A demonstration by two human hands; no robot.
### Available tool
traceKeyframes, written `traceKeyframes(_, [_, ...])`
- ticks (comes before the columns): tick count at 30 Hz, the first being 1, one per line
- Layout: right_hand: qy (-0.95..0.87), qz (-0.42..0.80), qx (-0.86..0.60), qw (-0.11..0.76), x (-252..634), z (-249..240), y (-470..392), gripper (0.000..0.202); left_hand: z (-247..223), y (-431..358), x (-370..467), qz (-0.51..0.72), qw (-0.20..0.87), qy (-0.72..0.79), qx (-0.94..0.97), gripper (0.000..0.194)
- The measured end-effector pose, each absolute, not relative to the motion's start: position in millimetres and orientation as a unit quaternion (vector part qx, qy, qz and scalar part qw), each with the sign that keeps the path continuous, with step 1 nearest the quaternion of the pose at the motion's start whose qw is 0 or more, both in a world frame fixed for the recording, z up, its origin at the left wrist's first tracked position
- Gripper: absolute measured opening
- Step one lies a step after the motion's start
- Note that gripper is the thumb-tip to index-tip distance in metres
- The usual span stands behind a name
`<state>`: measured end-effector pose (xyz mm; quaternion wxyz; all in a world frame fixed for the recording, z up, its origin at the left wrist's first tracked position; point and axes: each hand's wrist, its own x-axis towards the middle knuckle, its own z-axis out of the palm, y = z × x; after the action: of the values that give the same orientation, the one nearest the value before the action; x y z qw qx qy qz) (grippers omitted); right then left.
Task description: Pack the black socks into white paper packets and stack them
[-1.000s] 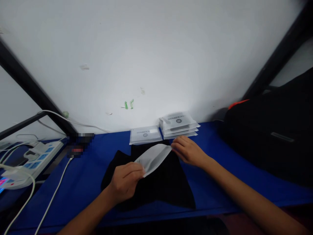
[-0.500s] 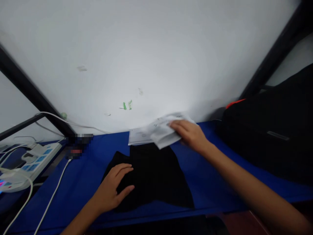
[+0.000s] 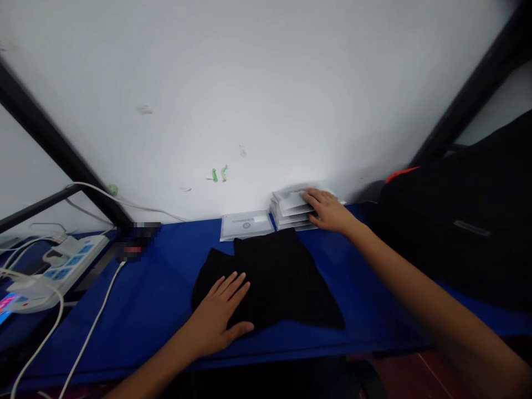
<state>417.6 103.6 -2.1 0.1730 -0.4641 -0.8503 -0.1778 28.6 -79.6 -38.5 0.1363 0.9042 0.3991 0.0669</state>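
A piece of black cloth, apparently a folded garment, lies on the blue tabletop. My left hand rests flat on its left part, fingers stretched out and holding nothing. By the wall stands a stack of whitish plastic packets, several deep. On the right side of that stack lies my right hand, its fingers extended over the top packet and the thumb apart at the side. To the left of the stack, a single flat packet with printed lettering lies just behind the cloth.
A white power strip with plugs and white cables occupies the left. A large black bag fills the right side. Black frame bars slope at both sides, and a white wall closes off the back.
The packet my right hand held in the air is now down at the stack, and the hand's fingers have loosened. My left hand has flattened onto the cloth.
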Motion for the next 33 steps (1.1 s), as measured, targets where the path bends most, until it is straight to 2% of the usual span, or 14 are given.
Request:
traceKeyframes(3, [-0.853, -0.155, -0.445, 0.226, 400.1, 2.2, 64.0, 0.059, -32.5, -83.8, 19.7, 0.086, 0.170, 0.380, 0.905, 0.078])
traceKeyframes(5, [-0.863, -0.085, -0.429, 0.253, 387.1, 0.5, 25.4, 0.048, -28.5, -88.2, 8.0, 0.088, 0.191, 0.359, 0.909, 0.068])
traceKeyframes(8, [-0.908, 0.099, -0.371, 0.171, 373.5, -6.1, -34.6, 0.032, -27.0, -95.8, -11.8, 0.096, 0.198, 0.353, 0.909, 0.038])
traceKeyframes(10, [-0.905, 0.183, -0.367, 0.109, 369.5, -10.0, -65.2, 0.036, -28.8, -100.8, -21.6, 0.105, 0.186, 0.358, 0.909, 0.023])
traceKeyframes(12, [-0.895, 0.216, -0.382, 0.078, 368.1, -12.0, -84.9, 0.038, -30.8, -105.3, -26.6, 0.118, 0.169, 0.357, 0.911, 0.013])
traceKeyframes(16, [-0.893, 0.193, -0.400, 0.068, 367.7, -10.2, -102.1, 0.007, -28.9, -110.3, -27.4, 0.160, 0.155, 0.358, 0.907, 0.012])
traceKeyframes(20, [-0.890, 0.169, -0.403, 0.129, 372.3, -2.8, -98.7, 0.016, -18.4, -97.2, -28.5, 0.207, 0.168, 0.404, 0.875, 0.006])
traceKeyframes(25, [-0.855, 0.065, -0.449, 0.250, 379.3, -8.0, -40.9, 0.019, -8.6, -40.8, -17.2, 0.203, 0.075, 0.490, 0.844, 0.015])
traceKeyframes(27, [-0.839, 0.027, -0.483, 0.249, 377.9, -19.0, -7.0, 0.024, -9.4, -14.5, -3.9, 0.185, 0.037, 0.488, 0.852, 0.021])
traceKeyframes(33, [-0.818, 0.067, -0.533, 0.204, 365.9, -53.1, 57.5, 0.025, -24.4, 36.6, 36.5, 0.119, 0.038, 0.476, 0.871, 0.032])
